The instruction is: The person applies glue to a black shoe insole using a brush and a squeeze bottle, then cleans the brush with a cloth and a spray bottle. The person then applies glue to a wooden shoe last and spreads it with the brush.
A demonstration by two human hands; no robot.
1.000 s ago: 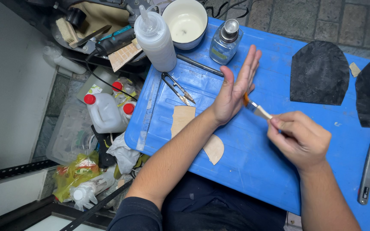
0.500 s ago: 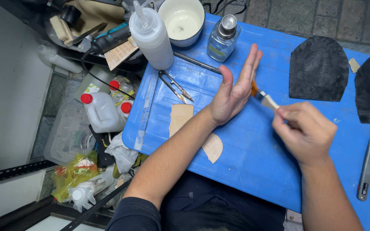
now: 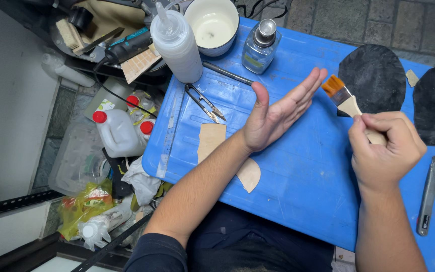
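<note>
I hold my left hand (image 3: 273,118) flat and on edge above the blue tray (image 3: 298,191), fingers pressed together and pointing toward one o'clock, thumb lifted; it holds nothing. My right hand (image 3: 386,151) is curled in a fist around the pale handle of a small brush (image 3: 343,98), whose orange bristles point to eleven o'clock and stand just apart from my left fingertips.

What could go wrong, as I judge it: if the bristles are wet, they could drip on the tray or smear the dark leather piece (image 3: 373,78) lying right under them at twelve o'clock of my right hand. My left forearm lies over the tan leather pieces (image 3: 211,141), so a careless slide could push them toward the tray's edge. The thread snips (image 3: 205,102) lie at nine o'clock of my left hand, tips toward it, near enough to nick me.

At the tray's far edge stand three containers. The white bowl (image 3: 212,25) holds a thin pale, creamy layer. The squeeze bottle (image 3: 177,43) is cloudy white, nearly full as far as I can tell. The small clear glass bottle (image 3: 259,48) with a metal cap holds clear liquid.
</note>
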